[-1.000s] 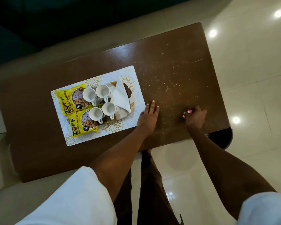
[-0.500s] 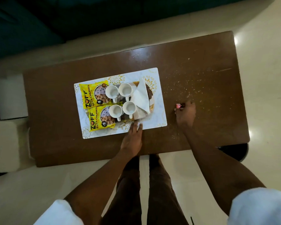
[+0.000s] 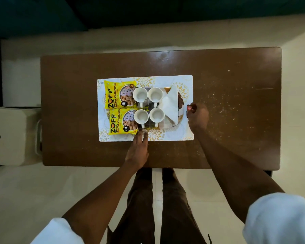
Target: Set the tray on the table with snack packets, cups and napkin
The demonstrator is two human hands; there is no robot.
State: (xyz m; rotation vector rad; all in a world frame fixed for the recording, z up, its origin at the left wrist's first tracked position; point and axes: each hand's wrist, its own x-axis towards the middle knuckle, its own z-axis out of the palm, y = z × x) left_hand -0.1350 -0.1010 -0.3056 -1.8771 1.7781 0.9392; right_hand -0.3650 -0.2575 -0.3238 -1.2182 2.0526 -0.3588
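A white tray (image 3: 167, 136) with gold flower prints lies flat on the brown table (image 3: 69, 103). On it lie two yellow snack packets (image 3: 113, 95) at the left, several white cups (image 3: 140, 94) in the middle and a folded white napkin (image 3: 171, 104) over a brown plate at the right. My left hand (image 3: 138, 148) rests flat on the table with its fingertips on the tray's near edge. My right hand (image 3: 197, 117) is at the tray's right edge, fingers closed on a small red object (image 3: 189, 107).
A cream-coloured seat or box (image 3: 9, 134) stands to the left of the table. Dark furniture (image 3: 113, 13) lies beyond the far edge. Pale specks dot the table's right half (image 3: 236, 103). My legs stand against the near edge.
My left hand slid left along the tray's near edge. My right hand, still holding the small red object, came up to the tray's right edge. The view has shifted so the table sits centred.
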